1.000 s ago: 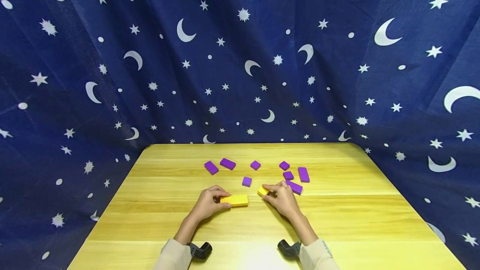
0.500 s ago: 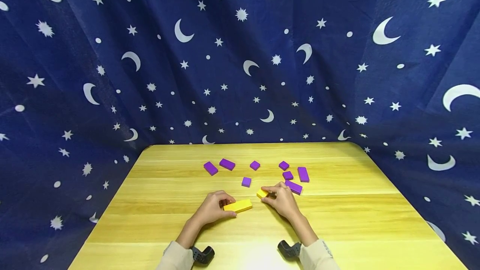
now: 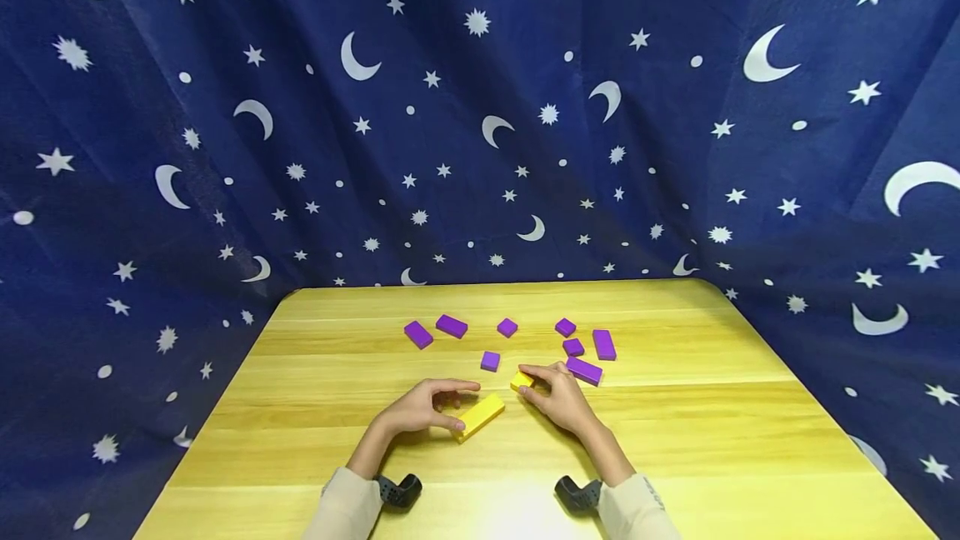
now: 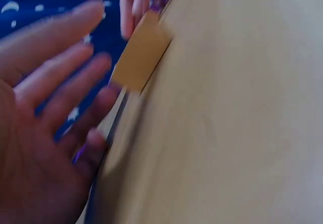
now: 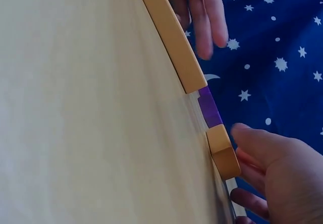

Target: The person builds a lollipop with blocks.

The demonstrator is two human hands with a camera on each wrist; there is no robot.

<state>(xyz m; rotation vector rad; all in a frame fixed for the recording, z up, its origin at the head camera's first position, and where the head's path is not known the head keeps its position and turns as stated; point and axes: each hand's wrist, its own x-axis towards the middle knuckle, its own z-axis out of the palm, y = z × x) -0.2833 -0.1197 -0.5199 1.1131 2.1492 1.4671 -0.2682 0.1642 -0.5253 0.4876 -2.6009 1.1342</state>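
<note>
The long yellow block [image 3: 482, 415] lay near the middle of the counter [image 3: 300, 432], between the two hands, and appeared from my remote position to rest flat. Its long axis ran diagonally: one end lay near-left, by the left thumb; the other pointed far-right, toward the small yellow block [image 3: 517, 382]. I judged that this heading served to aim the free end at the small yellow block, with a gap between the two.

The left hand [image 3: 420, 408] was released: index finger extended, thumb tip at the near end of the long yellow block. I could not tell whether the thumb made contact; the blurred left wrist feed showed the other fingers apart from the block. I read this placement as a loose guard, suited to correcting the block's heading without a full grip.

The right hand [image 3: 558, 398] grasped the small yellow block, index finger on the far side and thumb on the near side. I took this pinch as a means of keeping the piece steady, with its left side exposed to the long yellow block.

Beyond the yellow pair, a small purple block [image 3: 490, 362] lay apart from both. An oblong purple block [image 3: 585, 371] lay just beside the right hand. The remaining purple blocks [image 3: 452, 326] lay scattered farther out at mixed angles, outside the working zone in my judgement.
</note>
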